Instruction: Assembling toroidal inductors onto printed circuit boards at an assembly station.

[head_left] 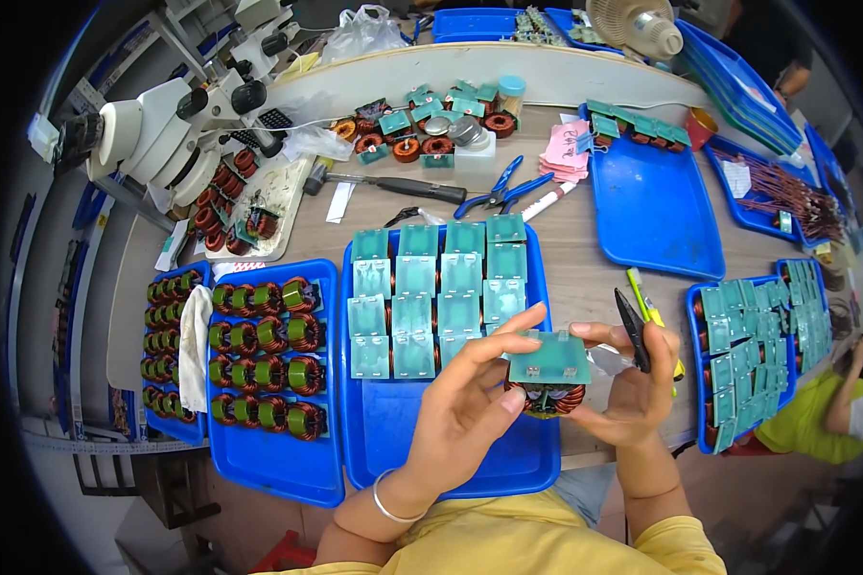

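Above the front of a blue tray (384, 431), I hold a copper-wound toroidal coil (553, 399) with a green circuit board (549, 356) on top. The fingers and thumb of my left hand (475, 393) grip its left side. My right hand (638, 393) steadies the right side, and a slim black pointed tool (631, 326), perhaps tweezers, is tucked between its fingers. Rows of similar board-topped coils (415, 314) fill the back of that tray. My right fingertips partly cover the board's edge, and a clear plastic scrap (609, 360) shows beside them.
Left trays hold bare green-and-copper coils (268, 335); a white cloth (195, 350) lies between them. Behind are a hammer (393, 184), blue-handled pliers (501, 195) and a microscope (153, 134). To the right are a blue tray (657, 216), a yellow-green pen (647, 302) and trays of boards (738, 345).
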A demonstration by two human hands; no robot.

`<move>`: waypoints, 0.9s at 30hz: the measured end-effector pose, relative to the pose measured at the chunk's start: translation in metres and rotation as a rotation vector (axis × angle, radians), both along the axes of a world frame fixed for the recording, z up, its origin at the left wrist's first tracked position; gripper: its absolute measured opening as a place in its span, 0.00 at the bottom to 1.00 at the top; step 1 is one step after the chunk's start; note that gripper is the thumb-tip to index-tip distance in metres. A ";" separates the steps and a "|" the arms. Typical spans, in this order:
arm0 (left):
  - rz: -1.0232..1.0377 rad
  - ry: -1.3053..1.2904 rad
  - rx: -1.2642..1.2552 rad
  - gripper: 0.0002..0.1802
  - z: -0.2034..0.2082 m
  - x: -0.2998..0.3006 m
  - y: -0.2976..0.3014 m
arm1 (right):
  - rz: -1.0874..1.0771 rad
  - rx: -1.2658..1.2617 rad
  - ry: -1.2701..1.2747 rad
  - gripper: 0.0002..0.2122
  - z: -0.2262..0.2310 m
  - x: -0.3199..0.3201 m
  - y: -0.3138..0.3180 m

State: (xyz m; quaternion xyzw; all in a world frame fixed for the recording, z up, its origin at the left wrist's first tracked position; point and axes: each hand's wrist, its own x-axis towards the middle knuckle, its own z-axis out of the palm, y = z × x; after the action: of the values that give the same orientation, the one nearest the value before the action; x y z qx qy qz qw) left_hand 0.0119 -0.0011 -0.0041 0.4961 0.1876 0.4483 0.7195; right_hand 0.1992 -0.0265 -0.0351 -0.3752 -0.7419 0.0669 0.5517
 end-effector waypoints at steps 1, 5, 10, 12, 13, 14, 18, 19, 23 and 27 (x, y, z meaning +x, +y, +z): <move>-0.010 -0.004 0.022 0.19 -0.003 -0.001 0.001 | -0.007 0.012 -0.011 0.46 -0.001 0.000 0.000; 0.009 0.014 -0.044 0.19 0.001 0.002 0.001 | -0.023 0.022 -0.017 0.46 -0.002 -0.001 0.000; 0.002 0.074 -0.153 0.19 0.001 0.002 0.002 | -0.016 0.001 -0.016 0.47 0.000 0.001 -0.001; 0.044 0.136 -0.186 0.21 0.003 0.004 0.000 | 0.003 0.003 0.006 0.48 -0.001 0.000 -0.001; 0.029 0.046 -0.215 0.20 0.003 0.004 0.000 | 0.017 -0.013 0.056 0.45 -0.002 -0.002 0.000; 0.013 -0.044 -0.245 0.19 0.003 0.004 0.000 | 0.031 -0.028 0.106 0.43 -0.002 -0.003 0.001; 0.047 0.042 -0.145 0.19 -0.001 0.004 0.000 | 0.036 -0.035 0.115 0.43 0.000 -0.004 0.001; 0.049 0.031 -0.143 0.19 -0.001 0.004 0.001 | -0.007 -0.032 0.076 0.42 -0.001 -0.003 -0.001; 0.112 0.123 -0.055 0.22 -0.002 0.006 0.001 | -0.073 0.045 0.024 0.41 -0.007 -0.007 -0.001; 0.125 0.100 -0.143 0.21 -0.002 0.005 0.002 | -0.016 0.038 0.034 0.41 -0.007 -0.009 0.001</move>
State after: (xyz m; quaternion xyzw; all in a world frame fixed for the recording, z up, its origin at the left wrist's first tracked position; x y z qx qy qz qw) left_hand 0.0165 0.0006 -0.0056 0.4527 0.2852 0.4525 0.7134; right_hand 0.1905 -0.0258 -0.0423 -0.3694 -0.7306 0.0546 0.5716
